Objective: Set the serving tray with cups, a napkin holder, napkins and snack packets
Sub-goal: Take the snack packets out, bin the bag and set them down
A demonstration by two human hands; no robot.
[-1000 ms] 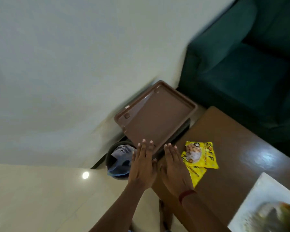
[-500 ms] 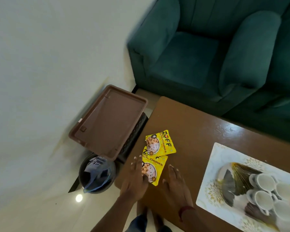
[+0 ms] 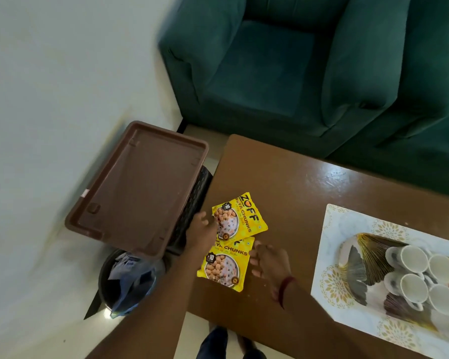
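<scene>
An empty brown serving tray (image 3: 138, 193) rests on a dark woven stand left of the wooden table (image 3: 283, 177). Two yellow snack packets lie overlapping near the table's left edge, the upper packet (image 3: 240, 220) partly over the lower packet (image 3: 224, 265). My left hand (image 3: 201, 233) touches the upper packet's left edge with fingers spread. My right hand (image 3: 268, 259) is at the lower packet's right edge, fingers loosely curled; neither hand has a packet lifted. Several white cups (image 3: 414, 259) sit upside-down on a white patterned tray (image 3: 331, 255) at the right. I see no napkin holder or napkins.
A black waste bin (image 3: 106, 278) with a blue liner stands on the floor under the brown tray's near corner. A green sofa (image 3: 270, 73) runs along the table's far side. My feet show below the table's near edge.
The view swung right and down, bringing the white tray with cups fully into sight. Both hands moved from the brown tray's near edge onto the table, to the two packets.
</scene>
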